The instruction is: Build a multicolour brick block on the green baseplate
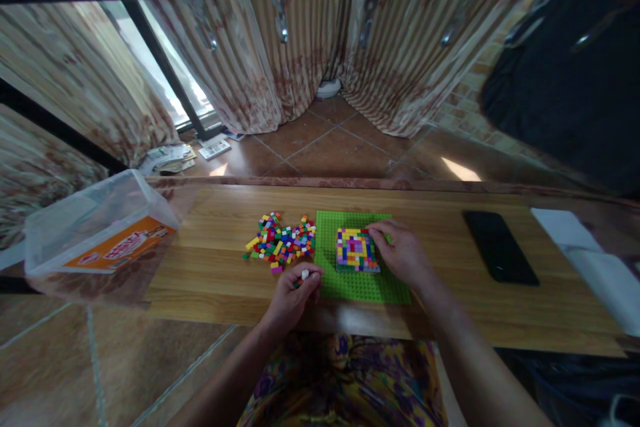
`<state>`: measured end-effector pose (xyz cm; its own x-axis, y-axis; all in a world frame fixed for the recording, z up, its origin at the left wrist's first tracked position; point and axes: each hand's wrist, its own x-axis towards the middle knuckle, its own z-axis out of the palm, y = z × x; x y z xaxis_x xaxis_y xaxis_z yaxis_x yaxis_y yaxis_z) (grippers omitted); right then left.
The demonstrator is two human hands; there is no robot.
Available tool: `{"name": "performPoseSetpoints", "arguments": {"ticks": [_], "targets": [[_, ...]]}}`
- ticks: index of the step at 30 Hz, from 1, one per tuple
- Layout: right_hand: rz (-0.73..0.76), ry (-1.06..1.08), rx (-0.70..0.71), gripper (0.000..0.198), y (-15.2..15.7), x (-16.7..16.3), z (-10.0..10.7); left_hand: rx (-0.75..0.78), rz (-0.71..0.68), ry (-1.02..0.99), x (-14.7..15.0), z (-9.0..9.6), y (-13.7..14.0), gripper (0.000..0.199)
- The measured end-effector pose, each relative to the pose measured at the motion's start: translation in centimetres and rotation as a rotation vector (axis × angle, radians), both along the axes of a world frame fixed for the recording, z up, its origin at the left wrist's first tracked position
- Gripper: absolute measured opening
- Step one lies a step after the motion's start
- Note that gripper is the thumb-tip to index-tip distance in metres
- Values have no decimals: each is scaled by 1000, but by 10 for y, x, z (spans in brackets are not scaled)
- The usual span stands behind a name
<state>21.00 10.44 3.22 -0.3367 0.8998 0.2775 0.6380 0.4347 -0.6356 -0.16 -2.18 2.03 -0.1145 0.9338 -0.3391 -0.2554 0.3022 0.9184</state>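
A green baseplate (327, 290) lies on the wooden table, bearing a square mosaic of colourful toy bricks (354, 250). At the mosaic's upper right corner, my right hand (400, 250) is closed in a pinch, its fingertips by a small red brick (365, 231). Whether that brick is gripped or only touched is hard to make out. My left hand (295, 290) is closed around a few small bricks near the plate's lower left edge; a white brick (305, 274) shows between the fingers. Just beyond it spreads a loose pile of mixed bricks (285, 240).
To the left stands a clear plastic box (100, 227) with an orange label. A black phone (500, 247) lies on the table's right side, with white paper (585, 260) beyond it. Past the table (210, 280) are striped curtains and a tiled floor. A dark bar crosses the top.
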Motion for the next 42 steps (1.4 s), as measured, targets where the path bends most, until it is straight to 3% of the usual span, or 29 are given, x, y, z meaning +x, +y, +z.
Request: {"name": "performPoseSetpoints", "arguments": {"ticks": [7,16,37,42], "targets": [[-111,209,-286,36,3,0,-12,-12,9,-18,0,2,0,35],[-223,426,-508,39,6,-17,-13,7,5,-9,0,-1,0,35],[-267,502,-578,36,12,-22,-13,22,6,-10,0,3,0,35],[-239,548,-599,43,4,-22,-14,4,56,-158,-4,2,-1,38]]}}
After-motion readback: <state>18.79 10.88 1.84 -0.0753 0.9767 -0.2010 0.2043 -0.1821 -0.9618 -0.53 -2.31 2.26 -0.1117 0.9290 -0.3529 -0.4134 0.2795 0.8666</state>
